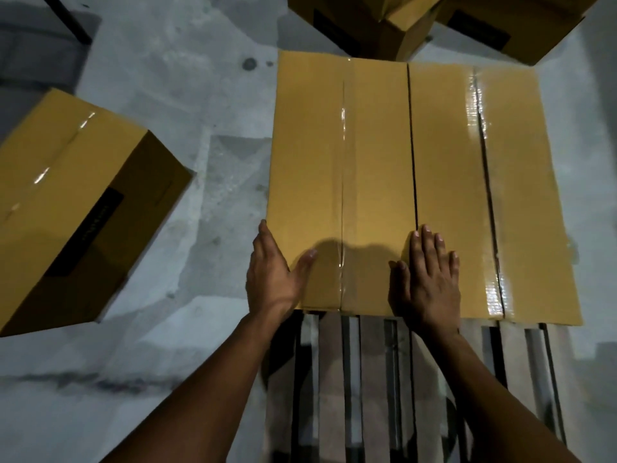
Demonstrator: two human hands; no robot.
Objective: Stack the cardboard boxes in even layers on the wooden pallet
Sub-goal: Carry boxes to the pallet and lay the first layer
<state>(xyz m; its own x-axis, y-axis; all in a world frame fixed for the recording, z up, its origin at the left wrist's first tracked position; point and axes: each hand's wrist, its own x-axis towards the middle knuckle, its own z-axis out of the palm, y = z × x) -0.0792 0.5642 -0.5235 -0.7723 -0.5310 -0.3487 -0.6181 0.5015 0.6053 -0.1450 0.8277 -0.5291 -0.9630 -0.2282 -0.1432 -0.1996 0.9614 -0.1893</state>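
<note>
Two taped cardboard boxes sit side by side on the far part of the wooden pallet (337,379), a narrow dark gap between them. My left hand (272,275) lies against the left side of the left box (340,182) near its front corner, thumb on top. My right hand (425,279) rests flat with straight fingers on the top near the gap, its outer fingers reaching onto the right box (527,202). The pallet's near slats are bare.
Another taped box (76,208) lies on the grey concrete floor to the left. Two more boxes (374,18) stand on the floor behind the pallet, at the top edge. A dark post (68,18) crosses the top left corner.
</note>
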